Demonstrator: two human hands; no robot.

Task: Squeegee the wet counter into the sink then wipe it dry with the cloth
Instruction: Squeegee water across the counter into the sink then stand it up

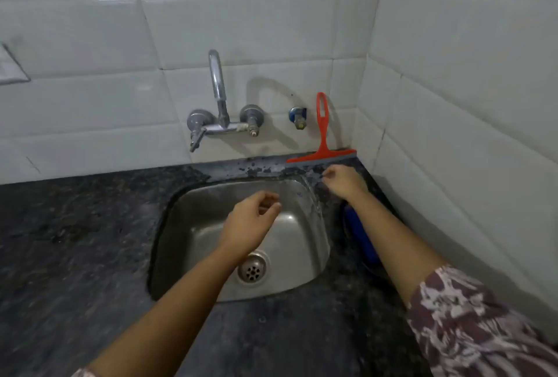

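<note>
I hold both arms out over a dark speckled counter [75, 240] with a steel sink [193, 225] set into it. My left hand [252, 221] hangs above the basin, fingers loosely curled and a little apart, thumb near the fingertips, holding nothing. My right hand [344, 180] is over the counter's back right corner, just beyond the sink's right rim, fingers bent and slightly spread, also empty. It sits just in front of the squeegee [322, 147] but does not touch it.

The squeegee is red with a grey blade. It stands on its blade on the narrow strip of counter behind the sink, in the corner where the two tiled walls [453, 104] meet, and its looped handle leans up against the back wall.

The cloth [359, 231] is blue. It lies on the counter to the right of the sink, close to the side wall, and my right forearm crosses over it and hides much of it.

A chrome tap [220, 104] is fixed to the back wall above the sink, with a small blue-based valve [298, 118] to its right, between the tap and the squeegee. The drain [252, 269] shows in the basin just below my left wrist. The strip of counter behind the sink looks pale and patchy; I cannot tell whether that is water. My right sleeve [471, 322] is patterned in maroon and white.
</note>
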